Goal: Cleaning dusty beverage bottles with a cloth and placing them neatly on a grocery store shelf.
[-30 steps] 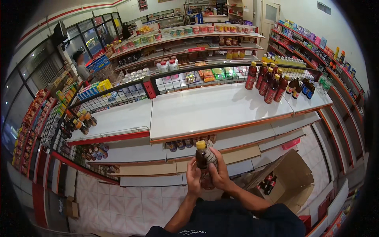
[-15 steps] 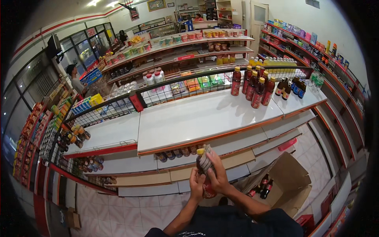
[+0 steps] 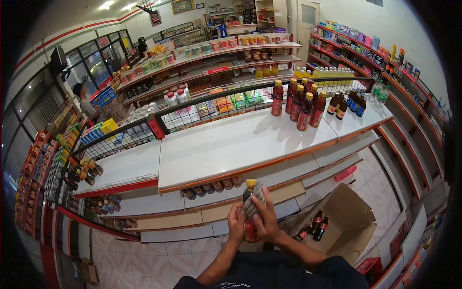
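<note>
In front of my body, my left hand (image 3: pixel 236 222) grips a dark drink bottle (image 3: pixel 250 234) with a yellow cap and red label, held upright. My right hand (image 3: pixel 267 219) presses a grey striped cloth (image 3: pixel 252 207) against the bottle's upper part, fingers closed over it. The cloth and fingers hide much of the bottle's middle. Beyond my hands, several similar red-labelled bottles (image 3: pixel 304 114) stand grouped on the right part of the white top shelf (image 3: pixel 216 147).
Small dark bottles (image 3: pixel 340 108) stand right of the red-labelled group. An open cardboard box (image 3: pixel 353 219) on the floor at right holds a few dark bottles (image 3: pixel 321 229). Jars (image 3: pixel 216 187) line the lower shelf. A black wire rail (image 3: pixel 211 111) runs behind the top shelf. Another person (image 3: pixel 84 101) stands at far left.
The view has shifted slightly. The bottle stands straighter, and the cloth has moved from around its neck area to its right side, with the cap now fully showing.
</note>
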`<state>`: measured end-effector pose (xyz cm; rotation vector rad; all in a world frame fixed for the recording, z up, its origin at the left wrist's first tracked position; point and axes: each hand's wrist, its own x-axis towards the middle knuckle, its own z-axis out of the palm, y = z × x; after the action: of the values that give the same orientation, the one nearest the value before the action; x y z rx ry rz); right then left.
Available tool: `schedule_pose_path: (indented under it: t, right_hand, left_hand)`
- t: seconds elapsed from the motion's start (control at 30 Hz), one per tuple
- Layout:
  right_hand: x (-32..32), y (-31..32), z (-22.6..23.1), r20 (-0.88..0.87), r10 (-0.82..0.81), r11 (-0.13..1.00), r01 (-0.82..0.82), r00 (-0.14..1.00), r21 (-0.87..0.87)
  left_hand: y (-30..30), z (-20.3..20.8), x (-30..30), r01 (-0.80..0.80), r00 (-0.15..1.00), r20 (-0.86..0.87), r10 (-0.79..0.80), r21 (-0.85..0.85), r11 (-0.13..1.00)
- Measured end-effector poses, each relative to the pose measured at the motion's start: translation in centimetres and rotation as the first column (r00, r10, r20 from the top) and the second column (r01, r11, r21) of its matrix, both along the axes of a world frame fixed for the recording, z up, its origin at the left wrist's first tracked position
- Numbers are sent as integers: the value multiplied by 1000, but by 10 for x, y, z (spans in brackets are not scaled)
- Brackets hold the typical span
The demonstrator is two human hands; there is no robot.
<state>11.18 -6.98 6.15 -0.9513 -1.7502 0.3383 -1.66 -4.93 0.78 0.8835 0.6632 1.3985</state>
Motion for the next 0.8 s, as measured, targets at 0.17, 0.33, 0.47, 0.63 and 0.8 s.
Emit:
schedule_pose_path:
  t: [0.17,0.33,0.47,0.63,0.8]
  right_hand:
    - [-4,8,-4,-341,3,973,-81,940,-214]
    - [-17,-18,-14,-357,91,902,-229,930,-366]
    - [-18,-16,-12,-138,133,944,-168,981,-284]
    - [-9,20,0,-130,59,988,-76,990,-133]
    - [-19,20,-8,-361,24,964,-117,932,-239]
  left_hand:
    - [1,-1,-4,20,1000,-1,-20,43,999]
    - [15,9,-12,-270,963,-22,269,-44,962]
    - [13,12,-15,-194,980,-60,189,-85,977]
    - [-2,10,-4,-57,998,-14,58,70,996]
    - [11,4,-11,-125,988,-74,135,127,984]
